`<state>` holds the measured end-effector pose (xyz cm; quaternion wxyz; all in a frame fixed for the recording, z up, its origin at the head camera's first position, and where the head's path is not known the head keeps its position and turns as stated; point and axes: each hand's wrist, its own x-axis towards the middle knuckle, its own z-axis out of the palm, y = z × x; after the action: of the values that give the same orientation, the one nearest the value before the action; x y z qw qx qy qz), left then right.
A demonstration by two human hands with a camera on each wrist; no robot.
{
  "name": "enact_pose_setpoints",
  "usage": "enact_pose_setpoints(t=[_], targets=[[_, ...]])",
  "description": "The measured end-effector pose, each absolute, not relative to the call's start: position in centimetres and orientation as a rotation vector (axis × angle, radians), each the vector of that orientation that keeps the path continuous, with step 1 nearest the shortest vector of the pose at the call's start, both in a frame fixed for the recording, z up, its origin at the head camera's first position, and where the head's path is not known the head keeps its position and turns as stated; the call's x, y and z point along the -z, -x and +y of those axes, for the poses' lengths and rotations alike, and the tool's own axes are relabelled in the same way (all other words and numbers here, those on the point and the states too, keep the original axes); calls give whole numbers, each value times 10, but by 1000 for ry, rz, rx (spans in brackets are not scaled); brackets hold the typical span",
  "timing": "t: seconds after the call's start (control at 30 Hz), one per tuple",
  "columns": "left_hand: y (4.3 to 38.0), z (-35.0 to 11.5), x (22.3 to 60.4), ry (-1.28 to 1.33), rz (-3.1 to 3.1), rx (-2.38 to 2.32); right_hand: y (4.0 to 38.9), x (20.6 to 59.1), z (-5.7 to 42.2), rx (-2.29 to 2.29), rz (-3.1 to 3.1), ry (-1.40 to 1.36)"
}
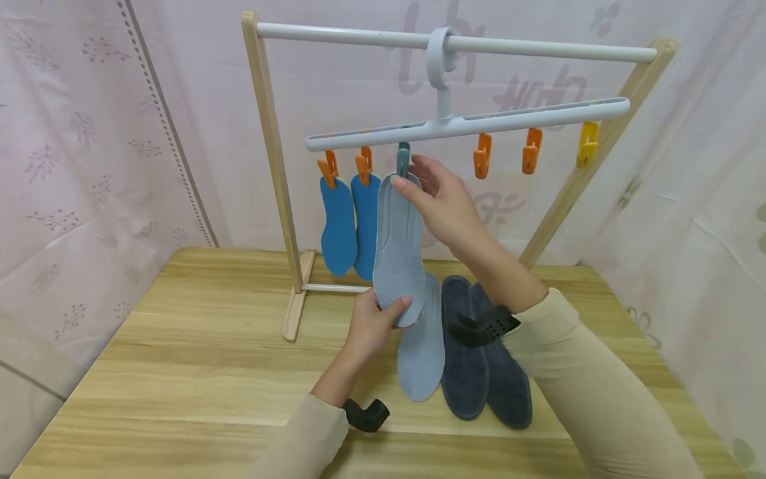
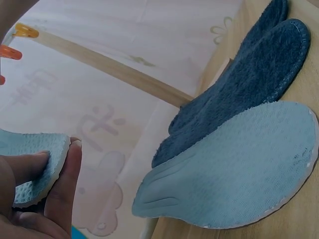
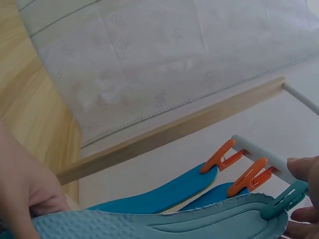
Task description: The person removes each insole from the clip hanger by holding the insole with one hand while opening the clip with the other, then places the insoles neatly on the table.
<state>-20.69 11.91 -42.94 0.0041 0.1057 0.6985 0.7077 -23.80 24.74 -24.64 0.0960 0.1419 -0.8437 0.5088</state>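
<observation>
A light blue-grey insole (image 1: 397, 253) hangs upright below the grey hanger (image 1: 467, 125), its top end at a teal clip (image 1: 403, 159). My left hand (image 1: 374, 322) pinches its lower end, thumb on the dimpled face and fingers behind. At the top end, my right hand (image 1: 439, 203) holds the insole's edge, its thumb on the front and its fingers bent beside the clip. In the right wrist view, the teal clip (image 3: 284, 200) overlaps the insole's end. A matching insole (image 2: 234, 169) lies on the table below.
Two blue insoles (image 1: 338, 226) hang from orange clips (image 1: 328, 169) at the left. To the right hang orange clips (image 1: 482, 156) and a yellow clip (image 1: 588, 145). Two dark fuzzy insoles (image 1: 463, 359) lie on the wooden table (image 1: 197, 372). A wooden-legged rack (image 1: 272, 153) carries the hanger.
</observation>
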Motion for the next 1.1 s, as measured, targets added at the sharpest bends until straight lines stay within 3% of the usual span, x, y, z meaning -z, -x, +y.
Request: enact_pose_setpoints(t=[0.77,1.1], targets=[[204,115,424,-364,2205,-2170,262,226,240,-1666,-2302,-380],[185,107,396,-363,2206,-2144,264,226,236,-1665,-2251,-304]])
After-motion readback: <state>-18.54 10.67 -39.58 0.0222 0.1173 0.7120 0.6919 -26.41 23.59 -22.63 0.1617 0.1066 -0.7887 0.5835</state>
